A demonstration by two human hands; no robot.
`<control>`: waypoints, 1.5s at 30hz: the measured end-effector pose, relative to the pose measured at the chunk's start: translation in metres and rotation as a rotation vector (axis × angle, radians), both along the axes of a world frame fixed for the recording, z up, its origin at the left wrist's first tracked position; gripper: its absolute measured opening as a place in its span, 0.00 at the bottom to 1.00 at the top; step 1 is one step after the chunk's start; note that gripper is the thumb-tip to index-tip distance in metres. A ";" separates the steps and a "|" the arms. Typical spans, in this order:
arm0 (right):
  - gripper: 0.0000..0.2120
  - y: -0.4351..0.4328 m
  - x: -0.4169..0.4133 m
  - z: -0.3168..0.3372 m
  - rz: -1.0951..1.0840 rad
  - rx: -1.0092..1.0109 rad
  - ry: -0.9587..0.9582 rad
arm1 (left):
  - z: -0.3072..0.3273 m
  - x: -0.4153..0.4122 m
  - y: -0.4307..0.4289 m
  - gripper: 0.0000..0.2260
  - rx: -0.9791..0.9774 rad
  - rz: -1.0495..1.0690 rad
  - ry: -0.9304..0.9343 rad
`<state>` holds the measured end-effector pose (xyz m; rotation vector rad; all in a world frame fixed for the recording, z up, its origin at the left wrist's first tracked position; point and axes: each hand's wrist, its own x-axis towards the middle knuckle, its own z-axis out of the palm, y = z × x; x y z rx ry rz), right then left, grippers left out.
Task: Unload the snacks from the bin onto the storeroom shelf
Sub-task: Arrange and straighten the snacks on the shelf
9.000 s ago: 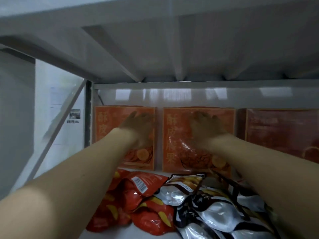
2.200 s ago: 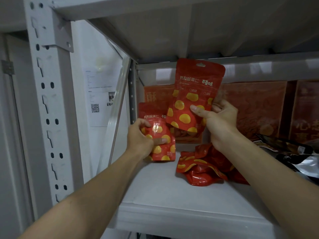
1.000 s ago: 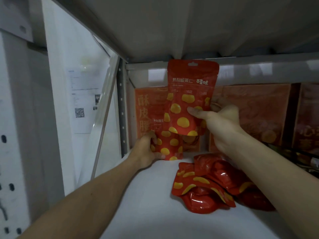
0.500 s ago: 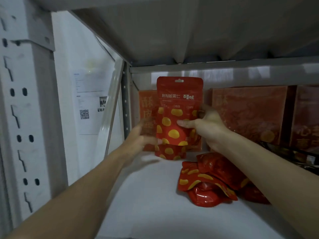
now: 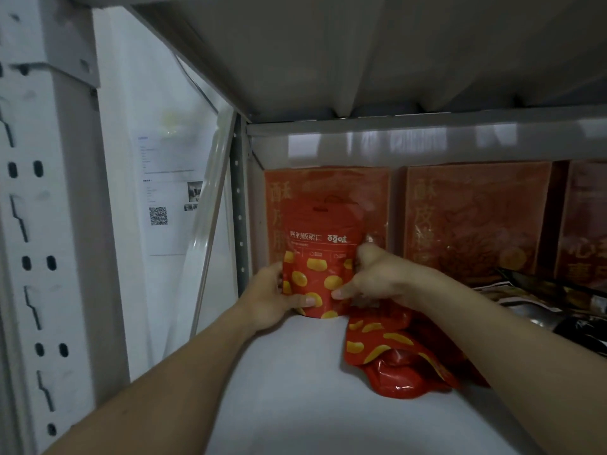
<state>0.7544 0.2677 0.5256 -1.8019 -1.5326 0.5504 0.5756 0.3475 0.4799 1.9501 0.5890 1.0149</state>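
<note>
1. Closest in, two bare forearms reach over the front edge of the white shelf board (image 5: 295, 405), one from the lower left and one from the lower right.
2. A bit further in there's a heap of red pouches (image 5: 394, 356) with yellow blobs. They lie flat and crumpled around the middle of the board, partly under the right wrist.
3. The left hand (image 5: 269, 300) has its fingers wrapped round the left edge of the upright red pouch (image 5: 320, 257), with the thumb lying across the front low down.
4. The right hand (image 5: 377, 280) pinches the same pouch by its right edge, thumb on the front. The other fingers are curled in at the edge, and how far they reach behind the pouch I can't tell.
5. The pouch stands on its bottom near the back left corner of the board. Its front faces the camera, with white writing up top and yellow blobs below. The heap is just to its right.
6. Over by the right edge, some black and silver bags (image 5: 558, 310) lie on the board, well apart from the hands.
7. Along the back edge, orange boxes stand upright in a row. The left box (image 5: 328, 188) is right behind the pouch and half hidden by it, then come the middle box (image 5: 473, 218) and the right box (image 5: 584, 224).
8. Off the board, a slotted white post (image 5: 39, 224) stands at the left. A sheet with a QR code (image 5: 164, 198) hangs on the wall behind it, and the underside of the upper shelf (image 5: 361, 54) runs overhead.
</note>
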 end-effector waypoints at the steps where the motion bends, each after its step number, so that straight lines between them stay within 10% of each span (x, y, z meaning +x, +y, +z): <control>1: 0.35 0.002 0.001 0.000 -0.003 -0.033 -0.076 | 0.000 0.001 0.002 0.21 0.006 0.000 0.001; 13: 0.66 0.001 0.008 0.003 -0.022 -0.189 -0.409 | -0.004 0.010 0.012 0.20 -0.015 -0.021 0.067; 33: 0.62 0.002 0.013 -0.004 -0.060 -0.107 -0.381 | -0.007 0.012 0.014 0.21 0.031 -0.011 0.083; 45: 0.38 -0.022 0.007 0.017 -0.207 0.062 -0.389 | 0.009 -0.005 -0.006 0.32 -0.052 0.042 0.156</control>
